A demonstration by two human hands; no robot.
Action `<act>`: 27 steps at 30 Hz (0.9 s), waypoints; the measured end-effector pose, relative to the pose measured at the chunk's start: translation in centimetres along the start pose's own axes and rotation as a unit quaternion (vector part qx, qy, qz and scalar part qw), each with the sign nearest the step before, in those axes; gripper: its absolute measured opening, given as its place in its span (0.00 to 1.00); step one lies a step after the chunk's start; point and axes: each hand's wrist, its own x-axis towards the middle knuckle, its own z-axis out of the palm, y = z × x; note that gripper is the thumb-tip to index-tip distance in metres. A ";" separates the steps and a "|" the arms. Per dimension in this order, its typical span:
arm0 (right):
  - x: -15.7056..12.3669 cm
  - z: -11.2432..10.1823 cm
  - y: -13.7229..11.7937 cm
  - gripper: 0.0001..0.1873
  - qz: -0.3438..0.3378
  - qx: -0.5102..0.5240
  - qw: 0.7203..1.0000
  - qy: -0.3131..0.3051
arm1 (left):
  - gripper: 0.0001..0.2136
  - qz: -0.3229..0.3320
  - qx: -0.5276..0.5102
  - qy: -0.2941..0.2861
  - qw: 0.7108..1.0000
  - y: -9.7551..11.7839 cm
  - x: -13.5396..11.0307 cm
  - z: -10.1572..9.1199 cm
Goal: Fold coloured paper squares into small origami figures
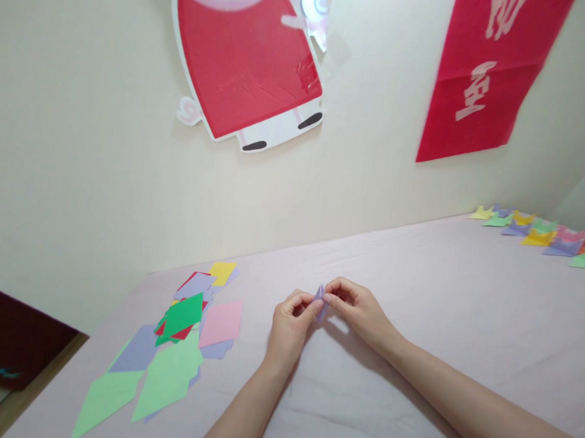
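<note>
A small piece of folded purple paper (pixel 320 294) is held just above the pale cloth, its pointed tip upward. My left hand (pixel 292 322) pinches its lower left side between thumb and fingers. From the right, my right hand (pixel 359 309) grips the paper's other edge with thumb and forefinger. Fingertips cover much of the paper, so its full shape is hidden.
Loose coloured paper sheets lie at left, among them a green sheet (pixel 183 315), a pink sheet (pixel 221 323) and a light green sheet (pixel 168 377). Folded paper figures (pixel 539 237) stand in rows at far right. A wall (pixel 100 165) borders the pale cloth surface (pixel 418 281).
</note>
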 end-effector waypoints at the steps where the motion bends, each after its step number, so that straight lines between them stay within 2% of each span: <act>1: 0.0 0.0 0.0 0.10 -0.002 0.001 1.000 0.001 | 0.09 -0.002 -0.007 0.002 1.000 0.0 0.0 0.0; 13: -0.2 0.1 -0.2 0.10 0.015 0.001 1.000 -0.010 | 0.08 -0.018 -0.059 0.023 0.998 0.3 0.2 -0.1; 27: -0.3 0.3 -0.2 0.10 0.000 -0.018 1.000 -0.018 | 0.09 -0.025 -0.063 0.028 0.997 0.3 0.1 -0.1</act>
